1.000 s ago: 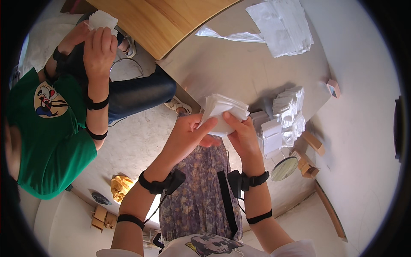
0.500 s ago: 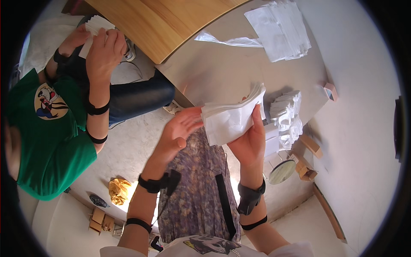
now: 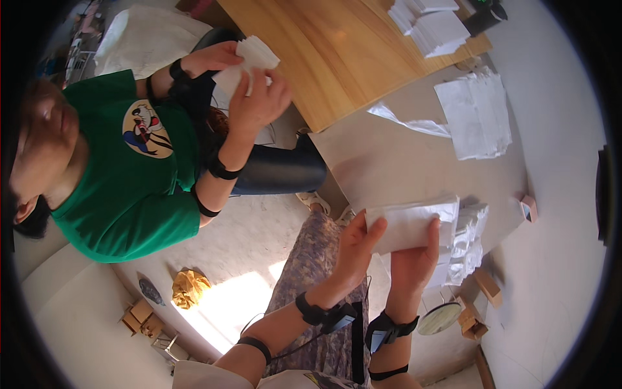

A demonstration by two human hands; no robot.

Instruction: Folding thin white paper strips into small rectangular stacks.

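Observation:
In front of me I hold a stack of thin white sheets, which look like flat paper or plastic bags. My left hand grips its left end, thumb on top. Under the right part lies my right hand, its thumb pressed on the upper face and its other fingers hidden below. Just beyond my right hand, crumpled white bundles rest on the grey tabletop. Farther back on that top are a flat pile of white sheets and a twisted white strip.
To my left a person in a green shirt handles another white stack. A wooden tabletop bears white piles. On the right are a small pink box, a round stool and cardboard boxes. A yellow-brown crumpled bag lies on the floor.
My left hand, earlier spread beside the stack, has closed on its left end. The stack now lies flatter, its sheets less fanned. The whole view has turned toward the left.

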